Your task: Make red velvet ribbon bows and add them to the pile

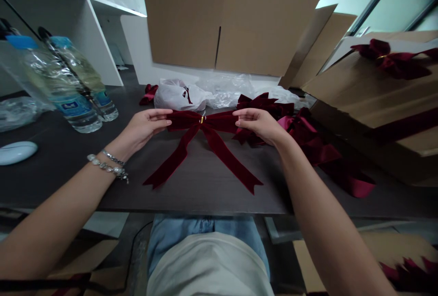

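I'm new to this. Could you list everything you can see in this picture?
velvet bow: 1, burgundy, held over the tabletop, gold clip at its centre
more velvet bows: several, burgundy, on the tabletop to the right
boxed bow: 1, burgundy, on a cardboard box at upper right
water bottles: 2, clear with blue caps, on the tabletop at left
plastic bag: 1, white, behind the held bow
cardboard box: 1, brown, straight ahead
left hand: 1, gripping the bow's left loop, two bracelets on the wrist
right hand: 1, gripping the bow's right loop
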Tool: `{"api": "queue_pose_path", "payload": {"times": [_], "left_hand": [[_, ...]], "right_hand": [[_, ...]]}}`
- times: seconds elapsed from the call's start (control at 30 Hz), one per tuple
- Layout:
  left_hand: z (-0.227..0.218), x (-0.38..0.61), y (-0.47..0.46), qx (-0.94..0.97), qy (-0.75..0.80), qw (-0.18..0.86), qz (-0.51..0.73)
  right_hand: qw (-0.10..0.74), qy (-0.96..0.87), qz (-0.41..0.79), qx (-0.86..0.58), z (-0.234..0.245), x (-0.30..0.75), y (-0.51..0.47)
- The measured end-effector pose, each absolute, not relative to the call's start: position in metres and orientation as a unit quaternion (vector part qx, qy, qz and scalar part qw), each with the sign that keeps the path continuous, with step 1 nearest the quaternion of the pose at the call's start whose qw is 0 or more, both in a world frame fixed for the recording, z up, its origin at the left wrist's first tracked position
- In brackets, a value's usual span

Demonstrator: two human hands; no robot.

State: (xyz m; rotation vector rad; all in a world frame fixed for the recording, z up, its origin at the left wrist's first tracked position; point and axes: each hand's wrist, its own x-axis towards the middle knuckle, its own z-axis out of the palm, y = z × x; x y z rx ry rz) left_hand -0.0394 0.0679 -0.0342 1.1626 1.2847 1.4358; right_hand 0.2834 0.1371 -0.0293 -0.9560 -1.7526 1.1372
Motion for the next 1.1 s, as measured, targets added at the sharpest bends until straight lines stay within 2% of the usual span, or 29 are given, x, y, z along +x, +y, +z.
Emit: {"api": "queue_pose_path", "payload": {"times": [0.1,0.2,0.33,0.43,0.5,0.67,0.9,1.0,1.1], "left_hand": [[-0.036,-0.042,0.07,0.491,0.55,0.405,0.54],[-0.041,-0.047,0.073,0.579,0.599,0.311,0.457],[-0.047,-0.051,0.076,0.73,0.606,0.095,0.303],[-0.049,-0.046,0.076,0.794,0.541,0.023,0.278],[-0.051,-0.042,0.078,0.82,0.507,0.026,0.263],[-0.058,-0.035,0.083,0.836,0.499,0.08,0.217],[-0.065,-0.018,0.082,0.838,0.491,0.091,0.219],[-0.061,-0.01,0.074,0.835,0.478,0.099,0.253],[-0.056,-0.002,0.065,0.775,0.5,0.109,0.371]], "right_hand": [[0.387,-0.705,0.452,-0.386,-0.031,0.284,0.139],[0.337,-0.741,0.424,-0.398,-0.036,0.285,0.143],[0.239,-0.835,0.264,-0.421,-0.043,0.279,0.145],[0.278,-0.865,0.164,-0.385,-0.048,0.267,0.142],[0.304,-0.872,0.157,-0.349,-0.052,0.257,0.139],[0.261,-0.902,0.151,-0.31,-0.06,0.237,0.133],[0.241,-0.913,0.165,-0.285,-0.057,0.217,0.119],[0.223,-0.925,0.165,-0.26,-0.054,0.213,0.114],[0.291,-0.892,0.221,-0.265,-0.05,0.212,0.109]]}}
